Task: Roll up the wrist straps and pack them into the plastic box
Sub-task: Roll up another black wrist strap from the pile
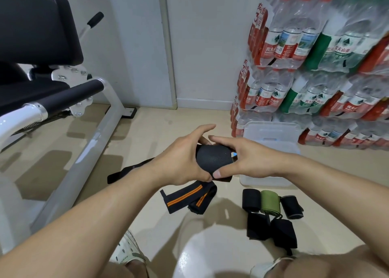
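Both hands hold one rolled black wrist strap [214, 158] above the floor. My left hand [181, 159] grips its left end with fingers over the top and thumb underneath. My right hand [246, 162] holds the right end, thumb at the bottom front. A black strap with orange stripes [187, 197] lies unrolled below the hands. Another black strap [126, 170] trails off to the left. Several rolled straps, black [251, 199] and one green [270, 202], lie on the floor at the right. The clear plastic box [273, 134] sits behind my right hand.
Stacked packs of water bottles [315, 67] fill the right side behind the box. A white exercise machine [101, 134] with black pads stands at the left. My shoes [126, 254] and knees are at the bottom edge. The floor is beige tile.
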Demonstrator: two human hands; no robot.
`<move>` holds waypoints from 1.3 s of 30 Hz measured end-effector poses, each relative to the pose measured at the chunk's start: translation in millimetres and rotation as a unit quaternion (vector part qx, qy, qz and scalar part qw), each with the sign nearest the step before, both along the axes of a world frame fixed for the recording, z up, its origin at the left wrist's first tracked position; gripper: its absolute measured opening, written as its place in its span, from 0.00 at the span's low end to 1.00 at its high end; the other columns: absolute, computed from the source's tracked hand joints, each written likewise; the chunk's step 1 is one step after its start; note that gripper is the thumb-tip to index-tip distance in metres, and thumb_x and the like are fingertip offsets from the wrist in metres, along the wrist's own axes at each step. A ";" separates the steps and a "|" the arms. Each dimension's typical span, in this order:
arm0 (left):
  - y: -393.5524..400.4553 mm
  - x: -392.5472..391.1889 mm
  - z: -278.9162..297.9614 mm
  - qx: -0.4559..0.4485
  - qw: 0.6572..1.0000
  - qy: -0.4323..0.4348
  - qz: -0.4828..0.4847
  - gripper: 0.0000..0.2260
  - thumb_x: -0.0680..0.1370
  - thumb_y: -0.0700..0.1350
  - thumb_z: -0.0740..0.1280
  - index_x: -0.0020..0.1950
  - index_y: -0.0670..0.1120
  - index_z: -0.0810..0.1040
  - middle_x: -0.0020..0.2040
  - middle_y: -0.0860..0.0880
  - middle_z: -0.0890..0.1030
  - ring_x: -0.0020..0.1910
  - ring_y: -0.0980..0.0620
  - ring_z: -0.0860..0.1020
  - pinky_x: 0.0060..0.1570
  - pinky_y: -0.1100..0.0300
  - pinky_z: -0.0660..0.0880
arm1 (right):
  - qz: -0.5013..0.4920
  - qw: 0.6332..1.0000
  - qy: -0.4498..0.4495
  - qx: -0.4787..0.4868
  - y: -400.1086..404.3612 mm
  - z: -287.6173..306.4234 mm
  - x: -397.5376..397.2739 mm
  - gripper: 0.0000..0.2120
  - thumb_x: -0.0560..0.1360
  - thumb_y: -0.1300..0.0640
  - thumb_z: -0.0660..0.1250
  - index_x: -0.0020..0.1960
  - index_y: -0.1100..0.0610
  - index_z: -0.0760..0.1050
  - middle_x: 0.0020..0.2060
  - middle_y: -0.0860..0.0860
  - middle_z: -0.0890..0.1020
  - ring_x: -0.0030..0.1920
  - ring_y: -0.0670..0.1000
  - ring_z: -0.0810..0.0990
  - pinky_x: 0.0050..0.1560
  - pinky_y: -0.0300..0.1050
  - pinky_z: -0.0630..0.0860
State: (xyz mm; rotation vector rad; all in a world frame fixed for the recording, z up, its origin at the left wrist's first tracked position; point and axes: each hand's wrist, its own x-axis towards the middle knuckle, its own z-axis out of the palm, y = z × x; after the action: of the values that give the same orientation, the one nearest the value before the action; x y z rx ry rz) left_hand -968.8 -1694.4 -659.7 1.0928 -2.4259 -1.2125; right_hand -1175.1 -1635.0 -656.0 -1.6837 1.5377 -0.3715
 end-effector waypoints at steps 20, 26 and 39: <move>-15.0 11.9 -2.1 0.194 0.976 0.065 0.073 0.51 0.65 0.44 0.85 0.81 0.58 0.59 0.57 0.51 0.84 0.55 0.52 0.84 0.63 0.50 0.79 | -0.043 0.991 -0.122 -0.024 0.4 -3.1 1.5 0.28 0.66 0.57 0.84 0.62 0.41 0.80 0.58 0.44 0.83 0.59 0.48 0.82 0.63 0.48 0.79; -12.0 8.7 0.2 0.301 0.930 0.131 0.166 0.32 0.72 0.45 0.80 0.72 0.47 0.70 0.47 0.48 0.83 0.45 0.47 0.86 0.51 0.45 0.84 | -0.101 0.979 -0.168 -0.052 -1.9 1.4 4.0 0.26 0.65 0.60 0.84 0.59 0.46 0.80 0.57 0.45 0.82 0.56 0.49 0.84 0.52 0.42 0.83; -5.8 0.7 -3.7 0.225 0.949 0.119 0.188 0.42 0.62 0.45 0.86 0.71 0.53 0.68 0.53 0.44 0.82 0.49 0.46 0.86 0.48 0.44 0.85 | 0.039 0.978 0.111 -0.172 6.2 1.3 6.8 0.39 0.70 0.41 0.78 0.75 0.39 0.62 0.68 0.35 0.72 0.65 0.37 0.70 0.64 0.32 0.65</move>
State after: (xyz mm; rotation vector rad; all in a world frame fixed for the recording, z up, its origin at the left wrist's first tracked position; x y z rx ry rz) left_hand -968.1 -1700.2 -663.3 1.3530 -1.7006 -1.6819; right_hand -1168.3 -1628.8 -654.7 -2.1078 1.6295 -0.4397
